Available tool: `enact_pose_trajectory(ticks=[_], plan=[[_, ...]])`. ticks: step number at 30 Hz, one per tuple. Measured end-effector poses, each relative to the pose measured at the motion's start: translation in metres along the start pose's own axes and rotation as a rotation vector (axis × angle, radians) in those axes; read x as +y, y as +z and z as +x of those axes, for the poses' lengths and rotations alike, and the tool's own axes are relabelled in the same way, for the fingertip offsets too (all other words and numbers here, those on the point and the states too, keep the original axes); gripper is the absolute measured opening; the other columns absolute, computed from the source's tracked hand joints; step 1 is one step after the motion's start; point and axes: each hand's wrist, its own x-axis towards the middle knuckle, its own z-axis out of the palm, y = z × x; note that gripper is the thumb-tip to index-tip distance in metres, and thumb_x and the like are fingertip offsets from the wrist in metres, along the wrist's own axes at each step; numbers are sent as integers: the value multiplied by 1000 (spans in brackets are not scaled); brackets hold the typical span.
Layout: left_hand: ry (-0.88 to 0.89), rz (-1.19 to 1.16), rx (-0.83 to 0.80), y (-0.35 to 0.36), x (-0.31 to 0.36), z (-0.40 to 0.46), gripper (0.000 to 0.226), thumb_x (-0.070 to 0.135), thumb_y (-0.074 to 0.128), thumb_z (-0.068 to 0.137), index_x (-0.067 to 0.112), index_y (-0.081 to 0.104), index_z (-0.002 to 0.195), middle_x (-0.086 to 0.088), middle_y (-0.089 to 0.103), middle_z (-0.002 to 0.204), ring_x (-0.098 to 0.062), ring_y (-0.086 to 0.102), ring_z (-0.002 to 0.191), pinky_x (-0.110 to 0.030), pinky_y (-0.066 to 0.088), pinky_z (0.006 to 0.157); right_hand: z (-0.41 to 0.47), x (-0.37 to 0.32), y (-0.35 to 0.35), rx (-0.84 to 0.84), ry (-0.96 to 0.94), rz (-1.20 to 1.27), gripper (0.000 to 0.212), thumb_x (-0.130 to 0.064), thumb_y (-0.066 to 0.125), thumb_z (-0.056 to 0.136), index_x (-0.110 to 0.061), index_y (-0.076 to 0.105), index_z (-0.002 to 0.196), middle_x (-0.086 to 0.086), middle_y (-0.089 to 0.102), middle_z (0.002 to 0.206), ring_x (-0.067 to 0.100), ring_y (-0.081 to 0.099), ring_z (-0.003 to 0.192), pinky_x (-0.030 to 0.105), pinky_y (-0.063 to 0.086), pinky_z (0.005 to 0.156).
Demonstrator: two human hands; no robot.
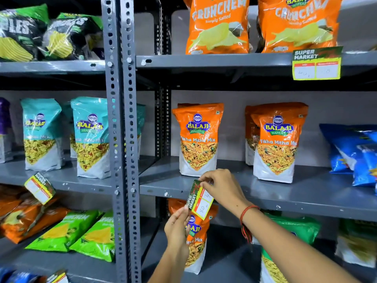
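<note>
From the head camera, two bare hands hold a small card price tag (201, 199), dark green at one end and yellow with white boxes at the other. The tag is tilted and sits right at the front edge of the grey metal middle shelf (285, 201), just below an orange and white snack pouch (197, 139) that stands upright on that shelf.

The right hand (221, 186) pinches the top of the price tag with its fingertips. A red thread band (247, 213) is tied round its wrist. The left hand (177, 227) comes up from below and pinches the lower left corner of the tag.

A second orange pouch (276, 144) stands further right on the same shelf, well apart from the first. Shiny blue bags (355, 154) lean near the right edge. On the shelf above stand two big orange chip bags (217, 25), and another yellow tag (317, 63) hangs on that shelf's front edge.

A grey metal post with holes (122, 139) stands to the left of the hands. Past it are teal pouches (91, 137) and a crooked tag (39, 187). Green bags (67, 231) lie on the shelf below them. Behind the left hand, one more orange pouch (196, 248) stands on the lower shelf.
</note>
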Motion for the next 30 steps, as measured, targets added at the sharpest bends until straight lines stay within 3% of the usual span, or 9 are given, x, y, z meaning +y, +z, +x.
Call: enact_pose_trajectory(ticks=[3,8,12,16,19,22,26,30], plan=[[-8,15,-60,-1,6,-1,25,17,72,84,0,66,102,-1,65,50,-11,62,43,-21,48,39,-2,2,2,18,28,45,13,-29,69,80,-24,76,90,-1,72,87,11,63,79,32,54,66],[48,120,-131,-5,19,-7,20,17,65,90,0,67,100,-10,74,64,-16,68,48,-26,54,44,-13,2,4,46,47,49,8,-29,70,78,-28,74,84,-19,55,68,3,58,67,26,52,60],[274,325,-131,-13,37,-7,15,15,65,90,1,68,93,-17,77,84,-21,72,67,-28,57,54,-31,10,10,70,121,123,3,-28,70,73,-31,69,74,-14,67,63,-2,62,63,21,53,58],[532,587,-105,-13,61,-2,11,18,68,87,12,69,78,-3,74,74,-12,66,67,-24,51,58,-49,20,20,94,201,227,12,-29,74,69,-31,62,66,-16,66,57,-4,61,58,15,45,51],[648,751,-67,-12,71,5,11,23,72,85,21,69,74,1,75,74,-15,71,71,-35,57,65,-55,20,26,154,207,266,20,-45,73,70,-29,63,63,-16,66,58,-1,62,59,17,47,50],[691,841,-40,-10,75,10,10,29,72,84,24,69,76,2,76,75,-14,73,74,-42,61,72,-53,18,28,215,169,169,29,-54,67,74,-28,62,62,-13,63,58,3,59,65,25,48,54],[726,890,5,-6,75,15,11,32,70,85,27,66,76,6,74,76,-12,72,74,-46,60,72,-44,18,29,228,118,21,31,-52,66,78,-25,60,63,-13,60,61,6,52,68,24,40,54],[820,941,56,-1,74,17,16,34,71,85,34,62,72,8,70,72,-7,67,70,-41,59,68,-36,19,32,231,85,-92,32,-48,68,78,-25,53,60,-14,51,57,9,47,66,26,29,57]])
